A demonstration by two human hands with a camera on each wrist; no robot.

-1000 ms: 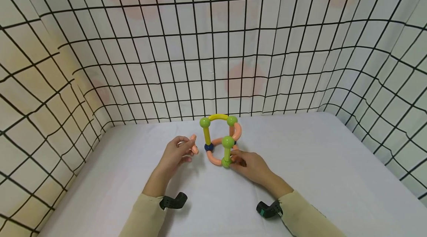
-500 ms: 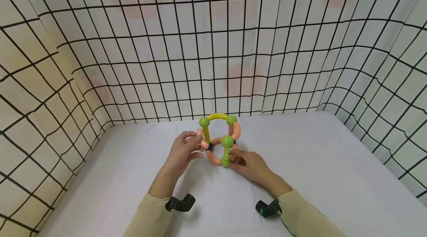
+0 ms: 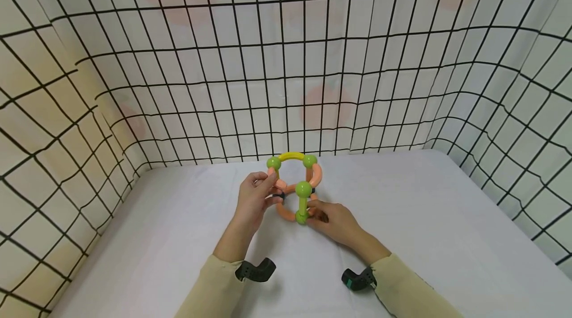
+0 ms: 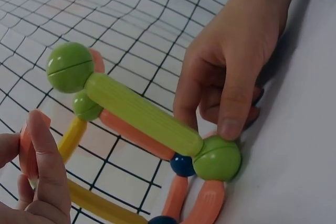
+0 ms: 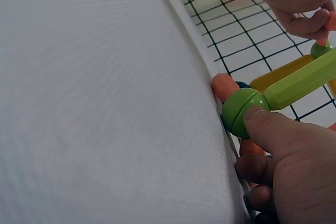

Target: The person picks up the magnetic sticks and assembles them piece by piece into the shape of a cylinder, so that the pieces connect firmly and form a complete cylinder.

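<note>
My left hand [image 3: 252, 203] pinches a short curved orange rod [image 4: 27, 153] between thumb and fingers. In the head view the rod's upper end is right at the green ball [image 3: 274, 163] on the back left of a ball-and-rod frame. That frame has a ring of curved orange rods and dark blue balls at its base, with a yellow arch [image 3: 291, 156] on top. My right hand [image 3: 337, 223] grips the lower front green ball [image 5: 242, 111], its thumb on the ball's side. From there a straight light-green rod [image 4: 144, 114] rises to another green ball [image 3: 303, 189].
The frame stands on a white-covered table [image 3: 402, 198]. Behind and at both sides, a black grid [image 3: 286, 59] lines white walls. Dark wrist cameras [image 3: 256, 270] sit on both wrists.
My left hand has moved right and slightly up with the curved orange rod, from beside the frame to its back left green ball. My right hand has stayed on the lower front ball.
</note>
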